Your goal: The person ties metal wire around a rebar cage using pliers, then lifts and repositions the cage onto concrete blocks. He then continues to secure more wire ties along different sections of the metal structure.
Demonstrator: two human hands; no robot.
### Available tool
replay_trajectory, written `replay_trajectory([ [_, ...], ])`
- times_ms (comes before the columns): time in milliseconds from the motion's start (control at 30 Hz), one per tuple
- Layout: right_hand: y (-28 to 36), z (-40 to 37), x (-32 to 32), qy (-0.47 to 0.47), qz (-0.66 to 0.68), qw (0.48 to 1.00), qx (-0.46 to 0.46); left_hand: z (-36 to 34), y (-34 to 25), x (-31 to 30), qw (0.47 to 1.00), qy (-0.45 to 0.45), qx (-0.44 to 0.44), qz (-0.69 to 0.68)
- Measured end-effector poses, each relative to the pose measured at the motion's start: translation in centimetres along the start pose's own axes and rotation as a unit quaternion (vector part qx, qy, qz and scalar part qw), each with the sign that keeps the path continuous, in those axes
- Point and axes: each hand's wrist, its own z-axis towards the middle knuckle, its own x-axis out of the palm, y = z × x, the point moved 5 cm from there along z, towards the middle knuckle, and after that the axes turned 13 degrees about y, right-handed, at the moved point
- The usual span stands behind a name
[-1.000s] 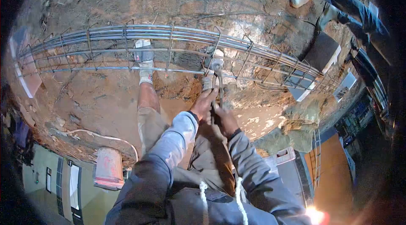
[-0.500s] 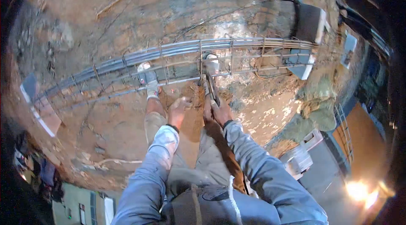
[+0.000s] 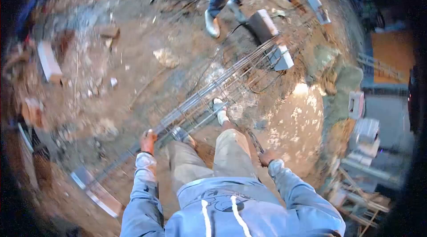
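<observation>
A long rebar cage (image 3: 202, 96) runs diagonally across the ground, made of steel bars with tied stirrups. My left hand (image 3: 148, 141) has its fingers curled round a bar on the cage's left part. Off to the right, my right hand (image 3: 267, 157) grips dark long-handled pincers (image 3: 255, 141), which point forward and away from the cage. My shoes stand at the cage, one foot (image 3: 219, 105) among its bars and the other close to my left hand.
Pale blocks (image 3: 281, 57) lie under the cage's far end, with another block (image 3: 97, 192) at the near-left end. Another person's legs and boots (image 3: 212, 23) are beyond the cage. A muddy puddle (image 3: 293, 121) lies right; timber scraps (image 3: 362, 199) are piled lower right.
My view has turned, so the cage now slants. My left hand has moved from above the ground to the cage bars. The pincers in my right hand have moved away from the cage.
</observation>
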Motion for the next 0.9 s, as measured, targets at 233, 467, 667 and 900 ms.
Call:
replay_trajectory([
  [233, -6.1, -3.3, 6.3, 0.037, -0.006, 0.999, 0.028, 0.4, -11.1, -3.6, 0.998, 0.017, 0.06, 0.019],
  [467, -9.1, 0.4, 6.3, 0.004, -0.021, 0.999, -0.037, -6.7, -10.2, 5.9, 0.993, 0.049, 0.057, 0.095],
  [667, -11.0, 7.5, 5.0, 0.055, 0.01, 0.993, -0.101, -15.1, -2.4, 9.8, 0.966, 0.077, -0.026, 0.246],
  [900, 1.7, 0.3, -4.2, 0.157, 0.094, 0.98, -0.072, -16.9, -2.6, 8.9, 0.985, 0.003, -0.092, 0.146],
])
